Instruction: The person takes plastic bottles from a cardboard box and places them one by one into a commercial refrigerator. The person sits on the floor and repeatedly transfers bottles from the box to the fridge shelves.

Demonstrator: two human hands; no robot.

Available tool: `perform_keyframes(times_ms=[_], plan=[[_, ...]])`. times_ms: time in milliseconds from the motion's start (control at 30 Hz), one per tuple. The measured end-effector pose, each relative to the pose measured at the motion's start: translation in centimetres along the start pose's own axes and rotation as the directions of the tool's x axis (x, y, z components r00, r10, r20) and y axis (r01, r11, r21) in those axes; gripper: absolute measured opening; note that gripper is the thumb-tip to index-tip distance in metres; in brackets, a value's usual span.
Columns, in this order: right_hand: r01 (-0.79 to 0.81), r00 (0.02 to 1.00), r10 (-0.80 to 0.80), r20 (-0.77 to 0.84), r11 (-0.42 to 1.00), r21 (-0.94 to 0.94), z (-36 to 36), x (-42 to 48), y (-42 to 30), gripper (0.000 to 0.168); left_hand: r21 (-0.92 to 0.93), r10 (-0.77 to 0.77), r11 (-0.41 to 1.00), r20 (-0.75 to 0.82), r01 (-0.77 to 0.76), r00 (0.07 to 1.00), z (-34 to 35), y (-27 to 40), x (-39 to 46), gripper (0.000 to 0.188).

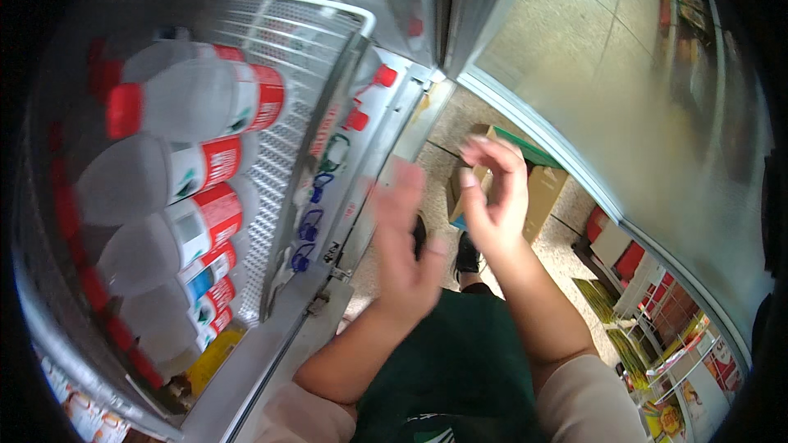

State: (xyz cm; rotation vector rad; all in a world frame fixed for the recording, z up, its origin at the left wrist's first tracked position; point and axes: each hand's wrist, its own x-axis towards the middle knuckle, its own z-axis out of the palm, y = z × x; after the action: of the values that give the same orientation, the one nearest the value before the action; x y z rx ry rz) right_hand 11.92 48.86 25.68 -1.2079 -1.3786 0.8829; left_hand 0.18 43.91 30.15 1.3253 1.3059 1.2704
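Note:
My left hand (403,240) is raised before the open front of a refrigerated cabinet, its fingers blurred and apart. My right hand (502,197) hangs beside it with curled fingers and the thumb apart. Neither hand holds anything. To the left, several plastic bottles (184,98) with red caps and red-and-white labels are grouped on a white wire shelf (277,135). Below the shelf's front edge, red bottle caps (357,119) and dark blue bottle caps (309,224) show; most of those bottles is hidden.
A fogged glass door (591,104) stands open on the right. An open cardboard box (545,197) sits on the floor near my shoes (468,258). A wire display rack (665,351) with packaged goods is at lower right. Something yellow (215,360) lies at the shelf's near end.

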Motion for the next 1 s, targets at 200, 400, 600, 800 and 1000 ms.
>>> perform_keyframes(times_ms=[200, 400, 600, 800, 1000], plan=[[-0.627, 0.752, 0.655, -0.07, 0.679, -0.382, -6.3, -17.0, 20.5, 0.033, 0.27, -0.647, 0.763, 0.326, 0.588, 0.689, 7.7, -15.2, -12.4, 0.062], [-0.582, 0.288, 0.956, 0.062, 0.226, -0.781, -2.9, -19.0, 28.3, 0.042, 0.349, -0.695, 0.716, 0.281, 0.604, 0.662, 8.2, -21.5, -16.3, 0.047], [-0.61, 0.094, 0.993, -0.069, 0.003, -0.793, -2.0, -20.6, 32.4, 0.033, 0.699, -0.789, 0.574, 0.33, 0.426, 0.519, 8.7, -21.1, -14.6, 0.053], [-0.582, 0.416, 0.903, -0.105, 0.175, -0.794, -3.8, -20.4, 30.7, 0.031, 0.89, -0.864, 0.279, 0.397, -0.36, 0.31, 9.9, -22.8, -11.8, 0.064], [-0.356, 0.818, 0.574, 0.031, 0.547, -0.758, -7.4, -20.6, 26.5, 0.021, 0.77, -0.986, 0.122, 0.169, -0.627, 0.016, 11.5, -23.6, -6.5, 0.079]])
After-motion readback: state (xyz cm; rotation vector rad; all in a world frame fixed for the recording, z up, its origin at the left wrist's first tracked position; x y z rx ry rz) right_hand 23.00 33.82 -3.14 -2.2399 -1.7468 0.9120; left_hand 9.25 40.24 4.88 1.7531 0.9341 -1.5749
